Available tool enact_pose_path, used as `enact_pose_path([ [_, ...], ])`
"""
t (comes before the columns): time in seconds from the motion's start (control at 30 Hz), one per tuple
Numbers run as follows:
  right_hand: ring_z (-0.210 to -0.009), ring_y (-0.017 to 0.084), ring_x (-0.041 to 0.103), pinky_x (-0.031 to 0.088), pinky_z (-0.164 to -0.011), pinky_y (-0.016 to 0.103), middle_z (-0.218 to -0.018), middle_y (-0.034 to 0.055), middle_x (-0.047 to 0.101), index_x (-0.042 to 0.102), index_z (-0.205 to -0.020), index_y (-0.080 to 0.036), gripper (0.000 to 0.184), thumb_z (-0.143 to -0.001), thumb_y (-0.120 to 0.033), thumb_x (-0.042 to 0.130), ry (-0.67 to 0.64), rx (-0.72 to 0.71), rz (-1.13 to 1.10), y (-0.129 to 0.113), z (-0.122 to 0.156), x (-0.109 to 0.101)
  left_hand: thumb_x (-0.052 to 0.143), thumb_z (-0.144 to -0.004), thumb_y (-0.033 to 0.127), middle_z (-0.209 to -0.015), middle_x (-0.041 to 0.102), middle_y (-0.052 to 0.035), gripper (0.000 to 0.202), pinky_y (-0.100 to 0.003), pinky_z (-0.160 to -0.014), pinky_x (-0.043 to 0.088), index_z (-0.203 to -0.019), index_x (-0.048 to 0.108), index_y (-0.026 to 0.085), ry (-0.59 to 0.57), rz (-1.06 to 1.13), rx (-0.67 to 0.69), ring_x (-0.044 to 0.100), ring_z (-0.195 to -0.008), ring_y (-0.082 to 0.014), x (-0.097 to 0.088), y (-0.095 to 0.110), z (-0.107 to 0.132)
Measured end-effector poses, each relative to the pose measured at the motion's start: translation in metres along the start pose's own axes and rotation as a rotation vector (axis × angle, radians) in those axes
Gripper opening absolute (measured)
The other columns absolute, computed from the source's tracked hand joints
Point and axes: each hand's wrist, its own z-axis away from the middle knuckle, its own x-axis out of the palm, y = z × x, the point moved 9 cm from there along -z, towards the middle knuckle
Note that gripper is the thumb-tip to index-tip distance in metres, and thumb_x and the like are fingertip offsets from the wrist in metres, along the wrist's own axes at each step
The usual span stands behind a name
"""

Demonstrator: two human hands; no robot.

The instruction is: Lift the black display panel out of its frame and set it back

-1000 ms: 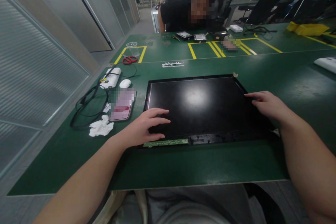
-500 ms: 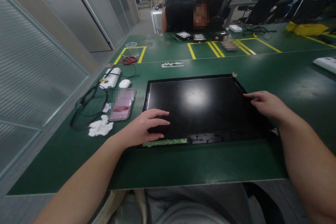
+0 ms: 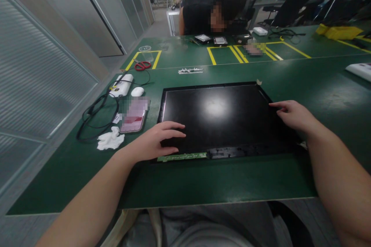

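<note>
A black flat display panel (image 3: 217, 115) lies face up on the green table (image 3: 203, 185), with a thin green circuit strip (image 3: 182, 157) along its near edge. My left hand (image 3: 155, 142) rests on the panel's near left corner, fingers stretched out flat on the glass. My right hand (image 3: 291, 115) lies on the panel's right edge, fingers extended and slightly curled over the rim. Neither hand holds anything.
Left of the panel lie a phone (image 3: 133, 115), a crumpled white tissue (image 3: 110, 141), a black cable loop (image 3: 97, 117), a white mouse (image 3: 137, 91) and a white cylinder (image 3: 121, 85). Red scissors (image 3: 142, 65) sit farther back. A person (image 3: 214, 9) sits across the table.
Both hands have stayed on the panel; the left hand has slid very slightly toward the left. The person across the table has lowered their head.
</note>
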Motion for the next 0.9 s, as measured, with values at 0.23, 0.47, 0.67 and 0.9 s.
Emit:
enact_pose_path([
  [0.23, -0.055, 0.016, 0.054, 0.047, -0.061, 0.031, -0.071, 0.005, 0.067, 0.076, -0.127, -0.012, 0.051, -0.083, -0.017, 0.049, -0.031, -0.01, -0.001, -0.001, 0.001, 0.001, 0.074, -0.091, 0.023, -0.15, 0.06, -0.0121, 0.045, -0.044, -0.116, 0.048, -0.136, 0.068, 0.024, -0.077, 0.004, -0.057, 0.058, -0.137, -0.0276, -0.002, -0.007, 0.006],
  [0.47, -0.066, 0.017, 0.06, 0.052, -0.068, 0.032, -0.094, 0.0109, 0.07, 0.077, -0.127, -0.014, 0.052, -0.082, -0.017, 0.051, -0.021, -0.023, 0.047, 0.0, -0.002, 0.002, 0.071, -0.091, 0.019, -0.147, 0.063, -0.0117, 0.04, -0.043, -0.112, 0.051, -0.131, 0.07, 0.024, -0.036, 0.001, 0.009, 0.061, -0.133, -0.0261, -0.003, 0.0, 0.005],
  [0.67, -0.066, 0.017, 0.06, 0.052, -0.069, 0.032, -0.092, 0.0096, 0.069, 0.079, -0.123, -0.018, 0.049, -0.082, -0.018, 0.051, 0.013, -0.043, 0.058, 0.003, -0.003, 0.001, 0.071, -0.09, 0.017, -0.143, 0.065, -0.0123, 0.04, -0.042, -0.109, 0.053, -0.13, 0.07, 0.023, -0.006, -0.046, 0.041, 0.064, -0.129, -0.0259, -0.005, 0.005, 0.003],
  [0.9, -0.073, 0.018, 0.063, 0.053, -0.073, 0.032, -0.102, 0.0113, 0.071, 0.079, -0.123, -0.018, 0.048, -0.084, -0.018, 0.051, 0.012, -0.024, 0.085, 0.004, -0.003, 0.001, 0.07, -0.089, 0.017, -0.141, 0.067, -0.012, 0.039, -0.043, -0.109, 0.053, -0.128, 0.071, 0.024, -0.009, -0.037, 0.022, 0.065, -0.127, -0.0271, -0.006, 0.005, 0.003],
])
